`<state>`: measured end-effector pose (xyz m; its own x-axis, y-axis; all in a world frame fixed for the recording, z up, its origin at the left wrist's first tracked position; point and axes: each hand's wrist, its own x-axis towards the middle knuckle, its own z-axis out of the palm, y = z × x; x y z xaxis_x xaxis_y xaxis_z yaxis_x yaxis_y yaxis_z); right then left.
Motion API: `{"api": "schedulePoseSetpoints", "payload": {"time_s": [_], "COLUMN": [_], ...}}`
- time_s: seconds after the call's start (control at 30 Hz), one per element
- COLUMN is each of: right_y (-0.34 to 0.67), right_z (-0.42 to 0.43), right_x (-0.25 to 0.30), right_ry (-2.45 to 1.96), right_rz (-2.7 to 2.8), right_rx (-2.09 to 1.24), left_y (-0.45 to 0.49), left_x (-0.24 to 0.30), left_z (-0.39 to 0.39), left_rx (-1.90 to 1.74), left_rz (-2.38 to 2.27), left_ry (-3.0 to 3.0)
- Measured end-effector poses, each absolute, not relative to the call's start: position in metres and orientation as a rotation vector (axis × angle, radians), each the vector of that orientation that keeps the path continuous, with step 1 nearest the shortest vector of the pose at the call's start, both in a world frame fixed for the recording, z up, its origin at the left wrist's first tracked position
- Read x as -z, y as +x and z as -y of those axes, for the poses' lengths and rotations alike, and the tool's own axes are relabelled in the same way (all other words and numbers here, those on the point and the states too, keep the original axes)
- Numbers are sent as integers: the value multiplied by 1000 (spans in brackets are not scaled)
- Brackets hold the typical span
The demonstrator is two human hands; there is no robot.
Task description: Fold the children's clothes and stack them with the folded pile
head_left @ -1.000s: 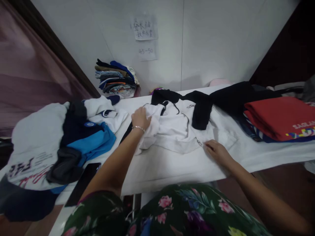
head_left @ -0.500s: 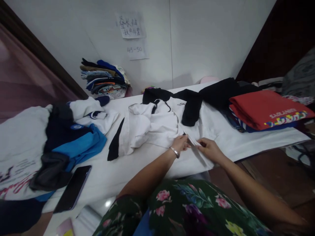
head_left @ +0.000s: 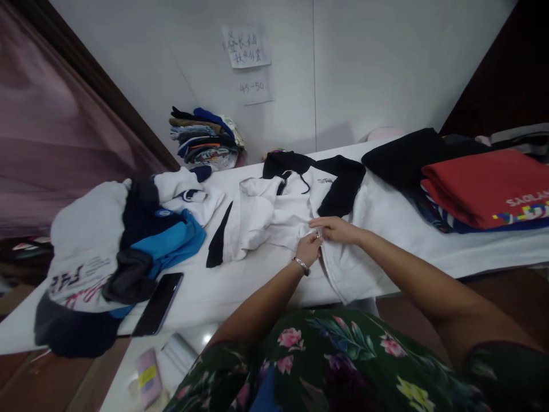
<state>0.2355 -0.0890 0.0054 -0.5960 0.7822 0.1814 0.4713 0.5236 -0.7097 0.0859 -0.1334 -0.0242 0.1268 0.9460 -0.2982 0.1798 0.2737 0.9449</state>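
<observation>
A white jacket with black sleeves and a hood (head_left: 257, 220) lies spread on the white-covered table, its front open along the zip. My left hand (head_left: 307, 247), with a silver bracelet at the wrist, is closed on the jacket's front edge, near the zip. Just above and to the right, my right hand (head_left: 337, 230) pinches the same edge, its fingers pointing left over the left fingertips. Whether a zip pull sits between the fingers is hidden. One black sleeve (head_left: 338, 189) lies folded over the jacket's right side.
Loose garments (head_left: 92, 240) are heaped at the left, beside a phone (head_left: 158, 303). Folded clothes (head_left: 206, 140) are stacked by the wall. A red folded garment (head_left: 484, 186) tops a pile at the right, next to black clothing (head_left: 401, 157). Handwritten paper (head_left: 246, 48) hangs on the wall.
My right hand has moved up and left along the zip edge to meet my left hand. The jacket's right front panel now lies flatter, and the view has turned left.
</observation>
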Motion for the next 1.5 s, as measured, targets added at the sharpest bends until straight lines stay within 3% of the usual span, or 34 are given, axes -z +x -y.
{"api": "schedulePoseSetpoints", "payload": {"time_s": [0.23,0.47,0.73,0.93,1.1,1.27,1.37,1.5], "right_y": [226,235,245,240,253,304,315,303], "right_z": [58,67,70,60,34,4,5,15], "right_x": [-28,-38,-41,-44,-59,-79,-79,-71], "right_ry": [-1078,-919,-986,-885,-928,-1243,-1367,-1348], "right_rz": [2812,2854,2905,2933,2815,2470,2383,2376], "right_rx": [-667,-589,-569,-666,-718,-739,-914,-848], "left_y": [77,70,70,70,74,63,53,44], "left_x": [18,17,3,-6,-10,-11,-12,-8], "left_z": [132,128,138,134,145,184,201,209], "left_rx": [-743,-654,-657,-582,-539,-423,-451,-504], "left_rz": [-1381,-1362,-1488,-1388,-1267,-1157,-1126,-1108], "left_ry": [1162,1199,1704,1554,1362,1366,1331,1260]}}
